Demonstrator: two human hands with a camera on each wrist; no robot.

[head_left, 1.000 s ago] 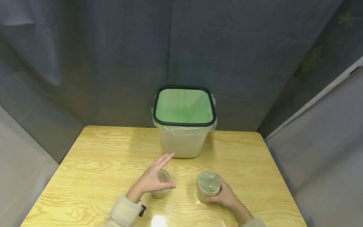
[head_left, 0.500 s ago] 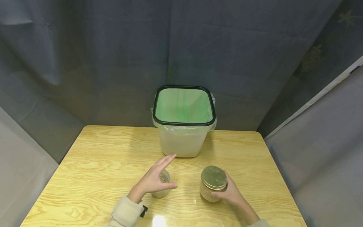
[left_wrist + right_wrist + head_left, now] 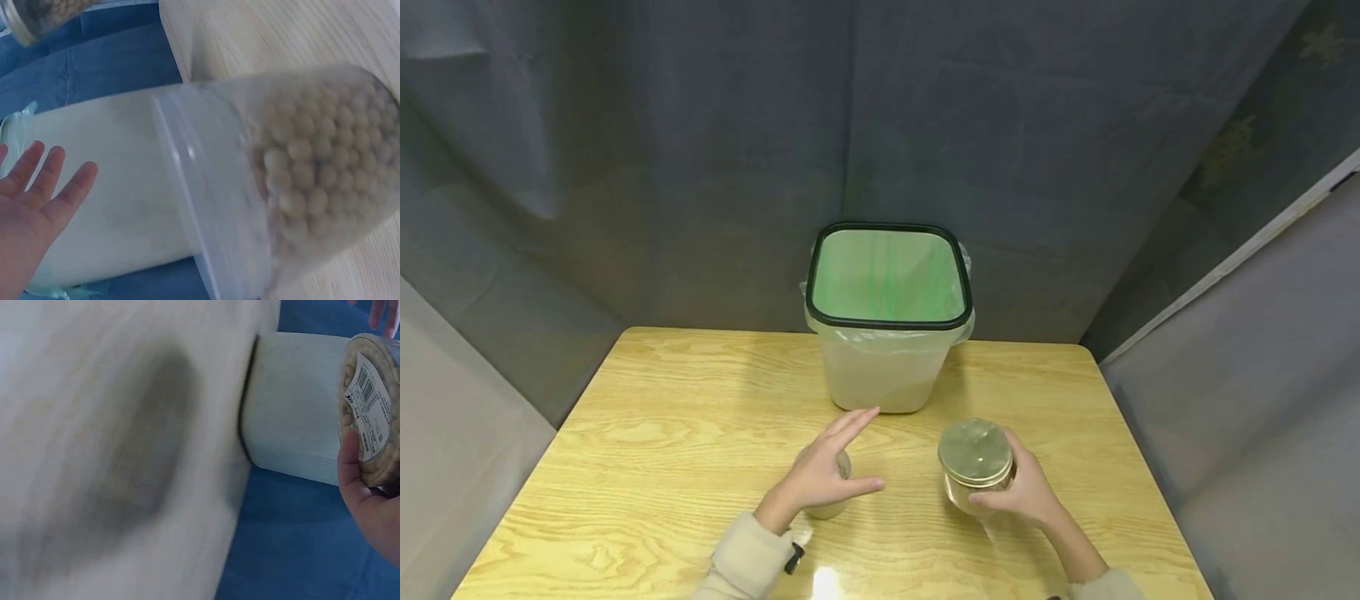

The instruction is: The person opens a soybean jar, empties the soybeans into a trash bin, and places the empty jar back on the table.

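Note:
My right hand (image 3: 1030, 493) grips a clear jar with a gold lid (image 3: 976, 452), its thumb and fingers round the side. Held up over the table, the jar shows its underside in the right wrist view, with pale beans and a white barcode label (image 3: 370, 407). My left hand (image 3: 822, 477) holds nothing; its fingers are extended and its thumb spread apart. Partly hidden behind that hand is a second clear jar (image 3: 827, 510), which stands on the table. Close up in the left wrist view, this jar's round beans (image 3: 325, 169) lie below its clear rim (image 3: 194, 187).
A pale bin (image 3: 883, 375) with a black rim and a plastic liner stands at the back middle of the wooden table (image 3: 685, 433). Dark grey cloth (image 3: 700, 167) hangs behind it. Light grey panels (image 3: 1262, 375) flank the table.
My right hand has lifted the gold-lidded jar and moved it rightward and away from me. My left hand has shifted slightly right, staying spread beside the other jar.

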